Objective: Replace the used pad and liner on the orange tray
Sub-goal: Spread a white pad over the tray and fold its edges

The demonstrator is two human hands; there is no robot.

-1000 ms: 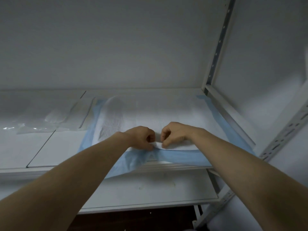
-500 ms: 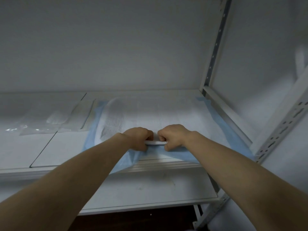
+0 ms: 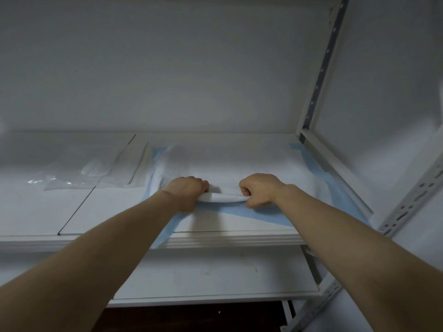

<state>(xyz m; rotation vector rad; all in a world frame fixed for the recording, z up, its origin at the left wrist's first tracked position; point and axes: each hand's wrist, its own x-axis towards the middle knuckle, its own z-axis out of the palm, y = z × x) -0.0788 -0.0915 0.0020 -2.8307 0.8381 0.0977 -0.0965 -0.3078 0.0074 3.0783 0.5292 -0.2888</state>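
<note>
Fingers (image 3: 203, 184) of the left hand (image 3: 188, 191) were curled tight round the rolled-up near edge of the pad (image 3: 239, 164). The right hand (image 3: 260, 191) gripped the same roll just beside it, knuckles up, w/ a short stretch of white roll showing btwn the two fists. The pad, white on top w/ a blue border, lay flat on the right part of the upper shelf (image 3: 48, 212), its far side near the back wall (image 3: 167, 68) and its right side along the frame rail. Near the left forearm a blue corner hung over the shelf's front lip. Further right the blue edge sat back from the lip, leaving bare white board in front. A clear plastic bag (image 3: 96, 173) lay flat just left of the pad; couldn't tell if they touched. A dark seam ran front to back across the shelf, passing under the bag. Below was a lower shelf (image 3: 215, 276), white w/ faint scuffs, and a dark gap beneath it. A perforated metal upright (image 3: 321, 68) stood at the rear right corner. Walls were plain pale grey and the light was dim.
</note>
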